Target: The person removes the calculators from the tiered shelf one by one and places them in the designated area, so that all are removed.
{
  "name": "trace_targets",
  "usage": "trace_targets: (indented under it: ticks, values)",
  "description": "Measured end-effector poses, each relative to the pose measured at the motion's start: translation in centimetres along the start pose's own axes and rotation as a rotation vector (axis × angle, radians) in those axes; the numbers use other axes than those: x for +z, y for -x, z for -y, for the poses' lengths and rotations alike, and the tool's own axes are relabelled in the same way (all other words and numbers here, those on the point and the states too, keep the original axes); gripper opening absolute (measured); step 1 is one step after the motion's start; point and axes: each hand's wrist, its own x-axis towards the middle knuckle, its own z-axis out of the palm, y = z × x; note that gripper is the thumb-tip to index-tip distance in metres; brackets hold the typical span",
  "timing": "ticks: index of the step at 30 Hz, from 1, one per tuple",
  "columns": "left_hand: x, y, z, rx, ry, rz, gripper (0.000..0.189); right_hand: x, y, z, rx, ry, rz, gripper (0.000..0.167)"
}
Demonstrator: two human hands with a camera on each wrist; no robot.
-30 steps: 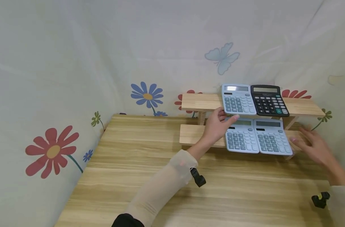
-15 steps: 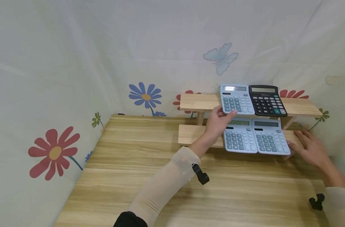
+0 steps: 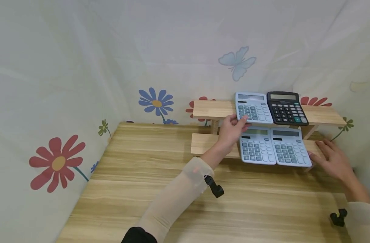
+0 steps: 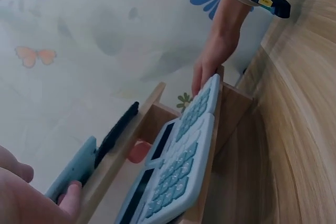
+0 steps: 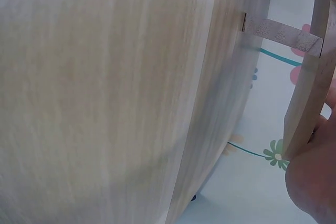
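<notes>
Right of centre in the head view, the left hand (image 3: 231,132) pinches the lower left corner of the light blue calculator (image 3: 255,107), thumb on its face and the other fingers largely hidden behind. That calculator leans back on the upper shelf (image 3: 211,108), just beside the black calculator (image 3: 287,108). Below them, two more light blue ones, the left lower calculator (image 3: 257,146) and the right lower calculator (image 3: 291,147), stand side by side on the lower shelf (image 3: 201,144). Farther right, the right hand (image 3: 336,162) holds nothing up; its fingers lie loosely extended over the lower shelf's end, and the thumb seems to meet the right lower calculator's edge, though the wrist view there shows too little to be sure. The step in hand looks like straightening the row; the next move probably calls for a small, gentle nudge at the pinched corner, with the right hand steadying, then a clean release.
</notes>
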Motion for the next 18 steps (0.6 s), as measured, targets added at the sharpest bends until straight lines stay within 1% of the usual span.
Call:
trace_targets:
  ticks: [3, 8, 10, 14, 16, 18]
  values:
    - [-0.2, 0.3, -0.4, -0.027, 0.011, 0.002, 0.054, 0.1, 0.0, 0.0, -0.005, 0.011, -0.001, 0.082]
    - [-0.8, 0.5, -1.0, -0.085, 0.109, 0.039, 0.04, 0.0, -0.1, 0.0, -0.001, 0.017, -0.001, 0.083]
    - [-1.0, 0.4, -1.2, -0.116, 0.152, 0.056, 0.037, -0.1, -0.1, 0.0, -0.001, 0.014, 0.001, 0.083]
    - [-1.5, 0.1, -1.4, -0.177, 0.238, 0.077, 0.036, -0.2, 0.0, 0.0, -0.006, 0.013, 0.001, 0.082]
    - [-1.7, -0.1, -1.3, -0.192, 0.269, 0.087, 0.033, -0.1, 0.0, -0.1, -0.012, 0.013, -0.001, 0.082]
    - [-2.0, -0.3, -1.1, -0.195, 0.277, 0.104, 0.029, -0.1, 0.0, -0.1, -0.02, 0.012, -0.006, 0.081]
